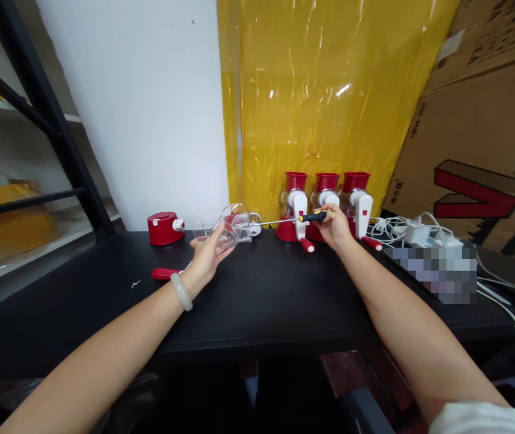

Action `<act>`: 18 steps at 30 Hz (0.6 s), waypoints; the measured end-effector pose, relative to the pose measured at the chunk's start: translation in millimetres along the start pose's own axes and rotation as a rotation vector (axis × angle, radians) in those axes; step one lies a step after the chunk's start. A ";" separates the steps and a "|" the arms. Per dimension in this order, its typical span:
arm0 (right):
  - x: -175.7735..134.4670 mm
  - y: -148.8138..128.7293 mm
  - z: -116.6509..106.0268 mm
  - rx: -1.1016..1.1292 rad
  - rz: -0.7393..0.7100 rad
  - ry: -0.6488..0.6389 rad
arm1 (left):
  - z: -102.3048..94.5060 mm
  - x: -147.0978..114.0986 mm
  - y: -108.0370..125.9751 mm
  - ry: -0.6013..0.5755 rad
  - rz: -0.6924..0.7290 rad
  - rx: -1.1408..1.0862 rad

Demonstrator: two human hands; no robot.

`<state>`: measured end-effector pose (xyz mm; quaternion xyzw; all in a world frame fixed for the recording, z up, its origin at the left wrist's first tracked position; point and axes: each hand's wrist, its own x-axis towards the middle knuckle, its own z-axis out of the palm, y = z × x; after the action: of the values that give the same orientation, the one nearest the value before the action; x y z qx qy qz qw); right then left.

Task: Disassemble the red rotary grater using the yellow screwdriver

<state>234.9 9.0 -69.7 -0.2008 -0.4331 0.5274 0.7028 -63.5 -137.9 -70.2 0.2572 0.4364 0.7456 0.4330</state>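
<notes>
My left hand [207, 256] is closed around a clear plastic grater body [233, 226], held above the black table. In my right hand [334, 226] is a screwdriver [314, 216] with a black and yellow handle, its thin shaft pointing left. The tip reaches the open end of the clear body; whether it touches a screw I cannot tell. A red grater base [166, 229] with a white knob stands left of my left hand. A red-handled crank [164, 273] lies partly hidden behind my left wrist. Behind the clear body sits a white-rimmed drum [255, 224].
Several things line the back: assembled red and white rotary graters [296, 208], and white cables with adapters [418, 230] at right. Small white bits [135, 284] lie at left. A white panel [140, 120], yellow wrapped sheet [330, 90] and cardboard box [465, 132] stand behind the table [262, 307].
</notes>
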 end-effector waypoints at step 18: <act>8.6 14.9 -3.5 -0.259 -0.092 0.141 | 0.0 -2.4 1.6 -0.004 0.012 0.013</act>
<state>229.8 22.9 -79.2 -0.3063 -0.4559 0.4191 0.7229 -63.0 -140.4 -68.8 0.2641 0.4387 0.7449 0.4276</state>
